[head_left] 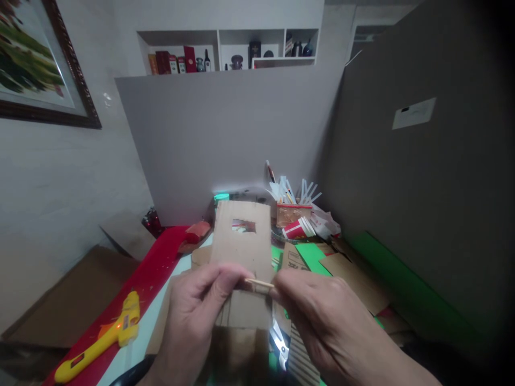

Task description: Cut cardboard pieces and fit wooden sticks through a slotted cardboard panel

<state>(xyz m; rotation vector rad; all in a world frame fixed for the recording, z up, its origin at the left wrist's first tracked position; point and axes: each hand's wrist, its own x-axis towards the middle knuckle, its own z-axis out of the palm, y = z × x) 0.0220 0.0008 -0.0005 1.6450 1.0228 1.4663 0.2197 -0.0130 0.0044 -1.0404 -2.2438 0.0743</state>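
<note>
A short, thin wooden stick (260,283) lies nearly level between my two hands. My left hand (205,300) pinches its left end between thumb and forefinger. The fingers of my right hand (322,305) close round the right end and hide it. Just behind the stick stands a tall cardboard piece (241,249) with a rectangular cut-out near its top. Its lower part passes behind my fingers; whether they also touch it I cannot tell. Below, between my wrists, scissors (280,346) lie beside corrugated cardboard (301,354).
A yellow glue gun (116,338) rests on the red strip (161,262) at left. At the back are a box of white sticks (294,214) and tipped red paper cups (298,229). Green sheets (311,259) and cardboard scraps (354,279) spread rightward. Grey panels (233,134) enclose the table.
</note>
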